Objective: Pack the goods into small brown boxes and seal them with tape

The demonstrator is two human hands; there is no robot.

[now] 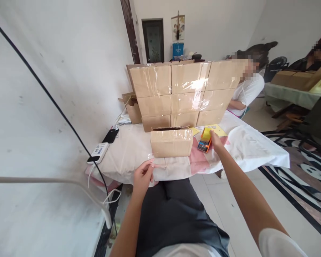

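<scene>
A small brown cardboard box (pixel 171 144) stands on the cloth-covered table in front of me, its upper edge dark and some shiny clear tape at its right. My left hand (pixel 144 174) is at the table's front edge, just below the box's left corner. Its thumb and forefinger are pinched together; what they hold, if anything, is too small to tell. To the right of the box, my right hand (pixel 216 141) grips an orange-and-yellow item (pixel 205 140) with a dark lower end, whose kind I cannot make out. Yellow printed sheets (pixel 218 130) lie behind that hand.
A wall of taped cartons (pixel 184 92) rises behind the box. An open carton (pixel 133 109) is at its left. A black phone (pixel 111 135) and a white device (pixel 98 152) lie on the left. A black cable (pixel 42 85) crosses the left side. Another person (pixel 247 92) sits beyond the cartons.
</scene>
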